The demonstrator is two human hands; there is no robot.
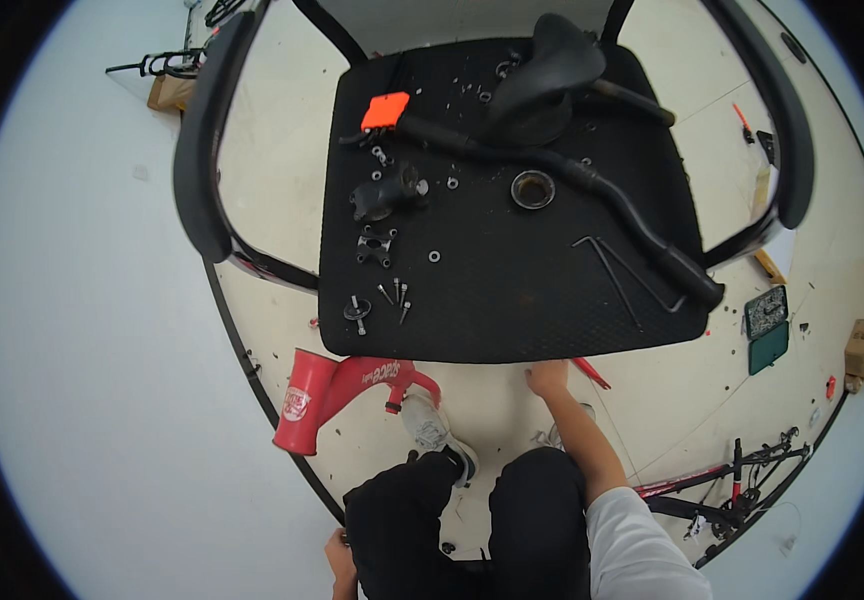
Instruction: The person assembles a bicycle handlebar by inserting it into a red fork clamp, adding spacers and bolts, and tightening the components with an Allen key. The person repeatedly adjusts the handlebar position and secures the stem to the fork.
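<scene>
One red bike frame (344,388) shows below the front edge of the chair seat (512,300), long axis running left to right, thick tube end pointing left. The right hand (549,378) reaches forward, left hand (341,556) low beside the left thigh (397,520); neither grip can be told.

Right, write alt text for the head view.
A seated person's right hand is partly hidden below a black armchair seat holding a bicycle saddle, handlebar, hex keys and bolts. A red bicycle frame partly shows beneath; the left hand is beside the thigh.
</scene>
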